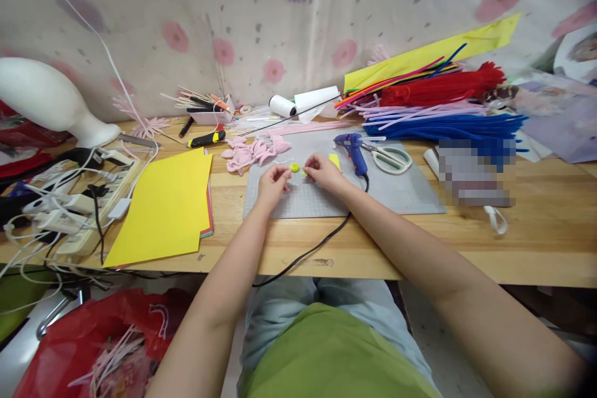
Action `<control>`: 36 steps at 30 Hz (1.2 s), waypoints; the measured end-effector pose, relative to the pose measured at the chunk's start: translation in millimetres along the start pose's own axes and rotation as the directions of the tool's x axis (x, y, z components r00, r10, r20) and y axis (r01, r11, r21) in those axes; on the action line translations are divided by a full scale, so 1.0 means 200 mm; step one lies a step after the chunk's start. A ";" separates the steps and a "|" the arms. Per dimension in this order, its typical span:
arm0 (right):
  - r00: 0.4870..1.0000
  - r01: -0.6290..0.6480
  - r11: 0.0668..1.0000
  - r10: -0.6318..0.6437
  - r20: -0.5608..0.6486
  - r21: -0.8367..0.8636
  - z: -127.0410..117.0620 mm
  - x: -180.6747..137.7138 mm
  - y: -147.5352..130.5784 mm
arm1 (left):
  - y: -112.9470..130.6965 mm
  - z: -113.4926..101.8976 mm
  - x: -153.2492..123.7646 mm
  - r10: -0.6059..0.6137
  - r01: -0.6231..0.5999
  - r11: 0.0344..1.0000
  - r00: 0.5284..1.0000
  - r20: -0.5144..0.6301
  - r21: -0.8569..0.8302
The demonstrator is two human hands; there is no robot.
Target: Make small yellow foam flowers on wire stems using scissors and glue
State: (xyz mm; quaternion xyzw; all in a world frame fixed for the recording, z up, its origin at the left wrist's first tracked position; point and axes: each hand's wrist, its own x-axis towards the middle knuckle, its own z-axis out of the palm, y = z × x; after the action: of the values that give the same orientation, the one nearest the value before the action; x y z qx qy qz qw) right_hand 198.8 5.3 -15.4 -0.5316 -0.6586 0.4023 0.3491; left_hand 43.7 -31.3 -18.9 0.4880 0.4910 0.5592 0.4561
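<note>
Both hands rest on a grey cutting mat [401, 189] on a wooden table. A small round yellow piece [294, 167] lies on the mat between them. My left hand [273, 183] is curled just left of it, fingers pinched together near its edge. My right hand [323, 172] is curled just right of it, pinching a tiny yellow bit; what exactly it is stays too small to name. A pile of pink curled pieces [254, 152] lies just beyond my left hand.
A blue glue gun [353, 149] and white-handled scissors [389, 158] lie on the mat to the right, the gun's black cord [317, 247] running off the table edge. Yellow paper sheets [165, 202] and a power strip [86, 199] sit left. Bundles of pipe cleaners [443, 106] lie at the back right.
</note>
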 end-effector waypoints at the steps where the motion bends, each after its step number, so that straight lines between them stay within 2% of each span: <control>1: 1.000 -0.006 0.998 0.008 -0.028 0.069 -0.01 -0.01 0.02 | -0.01 0.01 -0.01 0.011 -0.012 0.998 1.000 0.029 0.057; 4: 0.998 0.009 0.978 0.004 -0.067 0.207 0.00 -0.04 0.05 | -0.02 0.04 -0.03 0.031 -0.044 0.985 0.996 0.080 0.170; 6: 0.996 0.046 0.972 -0.028 -0.080 0.231 0.01 -0.07 0.04 | -0.01 0.04 -0.03 0.027 -0.047 0.976 0.995 0.095 0.211; 10: 0.989 0.117 0.972 -0.095 -0.110 0.206 0.02 -0.09 0.02 | -0.01 0.04 -0.04 0.015 -0.040 0.966 0.995 0.097 0.257; 17: 0.986 0.157 0.955 -0.135 -0.103 0.251 0.02 -0.09 0.02 | -0.01 0.03 -0.04 0.012 -0.043 0.957 0.994 0.111 0.288; 29: 0.964 0.252 0.964 -0.242 -0.108 0.082 0.01 -0.13 -0.03 | -0.01 0.03 -0.04 0.002 -0.033 0.942 0.996 0.094 0.334; 36: 0.961 0.276 0.951 -0.271 -0.054 0.142 0.01 -0.13 -0.02 | -0.01 0.03 -0.03 -0.012 -0.017 0.947 0.996 0.088 0.320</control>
State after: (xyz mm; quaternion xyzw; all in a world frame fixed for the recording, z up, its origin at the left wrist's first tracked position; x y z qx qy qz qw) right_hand 200.1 -21.6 -13.0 -0.4146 -0.6881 0.3890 0.4508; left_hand 50.4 -37.3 -21.4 0.5808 0.5537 0.4505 0.3914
